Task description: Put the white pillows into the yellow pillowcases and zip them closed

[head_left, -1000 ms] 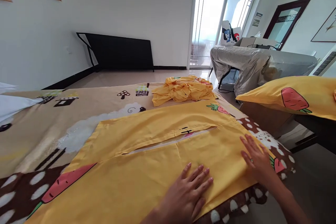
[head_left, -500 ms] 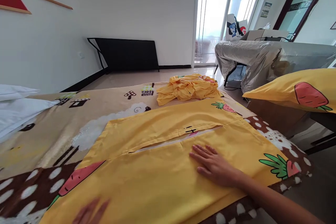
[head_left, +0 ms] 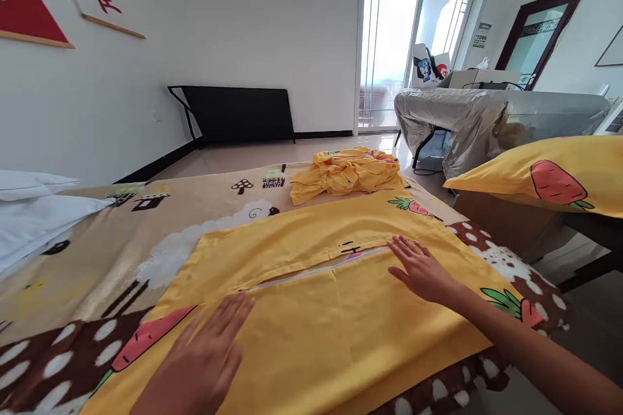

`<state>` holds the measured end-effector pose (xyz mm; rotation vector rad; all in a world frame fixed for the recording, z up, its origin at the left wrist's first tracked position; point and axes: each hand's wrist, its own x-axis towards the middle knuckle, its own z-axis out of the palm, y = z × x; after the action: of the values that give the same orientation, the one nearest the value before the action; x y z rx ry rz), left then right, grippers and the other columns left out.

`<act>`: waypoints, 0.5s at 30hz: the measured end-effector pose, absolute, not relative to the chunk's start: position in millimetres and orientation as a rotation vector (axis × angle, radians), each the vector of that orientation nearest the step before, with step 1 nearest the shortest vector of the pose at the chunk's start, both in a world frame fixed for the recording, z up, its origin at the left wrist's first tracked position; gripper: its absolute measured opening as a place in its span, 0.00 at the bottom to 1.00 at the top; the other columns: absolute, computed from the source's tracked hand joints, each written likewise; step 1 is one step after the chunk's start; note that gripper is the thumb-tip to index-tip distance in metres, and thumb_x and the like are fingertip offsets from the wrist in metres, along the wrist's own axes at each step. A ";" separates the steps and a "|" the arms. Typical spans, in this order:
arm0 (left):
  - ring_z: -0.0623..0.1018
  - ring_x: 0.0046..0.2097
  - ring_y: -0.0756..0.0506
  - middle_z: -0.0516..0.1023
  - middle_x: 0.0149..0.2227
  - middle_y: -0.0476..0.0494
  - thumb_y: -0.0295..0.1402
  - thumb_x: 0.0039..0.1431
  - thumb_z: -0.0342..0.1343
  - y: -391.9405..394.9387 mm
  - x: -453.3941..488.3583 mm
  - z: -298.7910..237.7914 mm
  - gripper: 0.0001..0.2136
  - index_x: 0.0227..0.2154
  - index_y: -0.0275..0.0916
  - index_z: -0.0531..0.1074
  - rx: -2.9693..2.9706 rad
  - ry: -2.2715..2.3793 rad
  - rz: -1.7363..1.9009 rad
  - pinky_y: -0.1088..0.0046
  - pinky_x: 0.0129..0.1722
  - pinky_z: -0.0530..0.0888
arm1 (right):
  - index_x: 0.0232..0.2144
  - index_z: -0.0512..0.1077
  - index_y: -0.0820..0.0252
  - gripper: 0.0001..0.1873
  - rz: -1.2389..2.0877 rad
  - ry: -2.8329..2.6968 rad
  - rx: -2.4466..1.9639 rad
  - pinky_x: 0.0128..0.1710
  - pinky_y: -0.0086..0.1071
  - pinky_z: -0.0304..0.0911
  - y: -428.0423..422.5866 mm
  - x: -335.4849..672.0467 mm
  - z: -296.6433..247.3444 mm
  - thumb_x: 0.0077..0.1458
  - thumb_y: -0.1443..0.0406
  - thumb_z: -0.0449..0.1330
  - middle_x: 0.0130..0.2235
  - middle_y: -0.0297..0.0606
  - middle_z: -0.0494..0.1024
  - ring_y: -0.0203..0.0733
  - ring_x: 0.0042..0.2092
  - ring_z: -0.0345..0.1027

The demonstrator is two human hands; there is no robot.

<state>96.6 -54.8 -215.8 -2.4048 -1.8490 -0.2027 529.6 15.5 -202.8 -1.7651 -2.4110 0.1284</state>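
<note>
A yellow pillowcase [head_left: 302, 337] with carrot prints lies spread over the patterned blanket. Across it runs a long zipper opening [head_left: 311, 271], parted in the middle, with a pink and black print showing inside. My left hand [head_left: 199, 350] is over the lower left of the cloth, fingers stretched out towards the left end of the opening. Flat on the fabric, my right hand [head_left: 421, 269] has its fingertips at the right end of the opening. Neither hand grips anything.
Crumpled yellow fabric [head_left: 350, 172] lies behind on the blanket [head_left: 204, 198]. White pillows [head_left: 43, 214] are at the left, and a yellow carrot-print pillow [head_left: 506, 175] rests at the right. Farther back stand a plastic-covered table [head_left: 467, 104] and a black folded frame [head_left: 238, 113].
My left hand has come farther into view, moving up and right to the opening's left end. My right hand has slid up and right to the other end. The view has tilted slightly upward.
</note>
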 end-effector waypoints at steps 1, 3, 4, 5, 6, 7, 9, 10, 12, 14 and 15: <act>0.58 0.65 0.42 0.57 0.64 0.48 0.37 0.59 0.37 -34.5 121.4 -202.5 0.27 0.62 0.41 0.59 -2.488 -1.895 -0.146 0.58 0.64 0.57 | 0.65 0.51 0.58 0.33 0.185 -2.451 -1.632 0.65 0.46 0.37 23.1 508.3 -197.4 0.63 0.49 0.41 0.67 0.41 0.48 0.44 0.68 0.37; 0.57 0.66 0.41 0.55 0.65 0.40 0.33 0.60 0.36 8.4 170.8 -183.5 0.28 0.63 0.31 0.55 -2.628 -1.985 -0.065 0.58 0.63 0.56 | 0.64 0.53 0.58 0.30 0.348 -2.506 -1.430 0.65 0.43 0.39 43.0 464.1 -190.4 0.64 0.54 0.42 0.66 0.41 0.51 0.42 0.68 0.39; 0.55 0.66 0.41 0.54 0.65 0.38 0.31 0.60 0.36 29.0 192.9 -179.4 0.27 0.62 0.28 0.55 -2.648 -2.042 -0.072 0.58 0.64 0.54 | 0.64 0.54 0.59 0.28 0.433 -2.516 -1.374 0.65 0.41 0.41 54.4 442.9 -189.0 0.64 0.57 0.43 0.65 0.41 0.53 0.42 0.67 0.41; 0.54 0.66 0.41 0.55 0.65 0.38 0.29 0.60 0.35 47.8 211.9 -179.0 0.27 0.62 0.27 0.55 -2.649 -2.046 -0.095 0.59 0.64 0.51 | 0.63 0.55 0.61 0.27 0.499 -2.498 -1.377 0.64 0.38 0.44 66.0 423.4 -189.0 0.65 0.59 0.43 0.65 0.41 0.55 0.41 0.67 0.44; 0.54 0.66 0.42 0.55 0.65 0.38 0.29 0.61 0.34 64.2 226.8 -181.7 0.26 0.62 0.27 0.55 -2.650 -2.054 -0.112 0.61 0.64 0.52 | 0.63 0.55 0.63 0.27 0.526 -2.485 -1.385 0.62 0.36 0.47 77.2 406.7 -189.9 0.65 0.60 0.40 0.64 0.41 0.57 0.40 0.65 0.48; 0.56 0.66 0.41 0.56 0.65 0.37 0.30 0.63 0.32 77.7 237.1 -186.7 0.26 0.62 0.27 0.55 -2.628 -2.089 -0.131 0.61 0.63 0.53 | 0.63 0.56 0.63 0.27 0.539 -2.472 -1.404 0.61 0.34 0.50 87.6 394.0 -191.7 0.66 0.61 0.38 0.63 0.40 0.60 0.40 0.64 0.51; 0.56 0.65 0.39 0.55 0.65 0.35 0.35 0.65 0.30 96.4 242.1 -199.6 0.26 0.62 0.29 0.56 -2.535 -2.189 -0.157 0.58 0.62 0.55 | 0.62 0.58 0.62 0.27 0.520 -2.458 -1.458 0.60 0.33 0.51 105.3 384.2 -196.6 0.66 0.61 0.35 0.62 0.37 0.62 0.39 0.63 0.54; 0.55 0.66 0.38 0.53 0.65 0.34 0.38 0.66 0.30 101.8 236.2 -206.0 0.27 0.62 0.31 0.55 -2.462 -2.256 -0.167 0.54 0.62 0.54 | 0.61 0.59 0.60 0.27 0.506 -2.450 -1.497 0.60 0.35 0.49 112.4 388.4 -199.4 0.66 0.61 0.35 0.62 0.36 0.61 0.39 0.63 0.52; 0.49 0.67 0.36 0.47 0.67 0.35 0.44 0.65 0.31 106.6 208.3 -216.1 0.29 0.64 0.36 0.52 -2.291 -2.388 -0.180 0.47 0.63 0.49 | 0.62 0.59 0.58 0.26 0.471 -2.405 -1.626 0.63 0.40 0.44 123.4 414.9 -204.3 0.65 0.60 0.39 0.64 0.39 0.57 0.40 0.65 0.47; 0.45 0.68 0.36 0.42 0.68 0.36 0.48 0.63 0.31 106.0 163.0 -222.3 0.31 0.65 0.38 0.50 -2.124 -2.505 -0.177 0.44 0.63 0.45 | 0.63 0.55 0.61 0.27 0.426 -2.318 -1.803 0.63 0.45 0.40 130.5 459.5 -207.2 0.65 0.61 0.41 0.66 0.45 0.52 0.43 0.67 0.43; 0.44 0.68 0.37 0.41 0.68 0.36 0.49 0.63 0.30 104.6 136.9 -224.1 0.32 0.65 0.37 0.49 -2.052 -2.554 -0.169 0.44 0.63 0.44 | 0.64 0.54 0.63 0.27 0.398 -2.266 -1.892 0.64 0.48 0.39 132.9 484.8 -207.4 0.65 0.62 0.41 0.66 0.48 0.51 0.45 0.67 0.43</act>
<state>136.9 104.6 -224.1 -2.0517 -2.5544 -0.1686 484.8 132.9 -207.4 -1.8925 -2.2660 0.3976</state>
